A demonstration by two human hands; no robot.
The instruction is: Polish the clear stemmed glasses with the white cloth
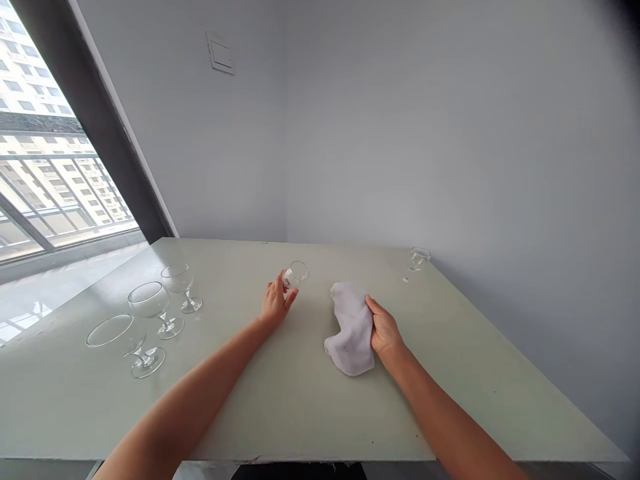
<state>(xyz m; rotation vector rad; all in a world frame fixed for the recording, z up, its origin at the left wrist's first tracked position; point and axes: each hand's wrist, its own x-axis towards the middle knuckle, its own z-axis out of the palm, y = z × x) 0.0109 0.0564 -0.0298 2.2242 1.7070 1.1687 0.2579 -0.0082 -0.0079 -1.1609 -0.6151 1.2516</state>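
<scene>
Left hand [278, 303] grips a glass [299, 271], right hand [385, 328] a cloth [353, 328] not yet against it; three glasses [149, 300] stand left of both hands, another glass [419, 259] beyond the right

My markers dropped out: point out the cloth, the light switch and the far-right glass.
Cloth [356, 330], head view: middle of its fabric.
Light switch [221, 55], head view: its panel.
Far-right glass [419, 259], head view: its bowl.
</scene>
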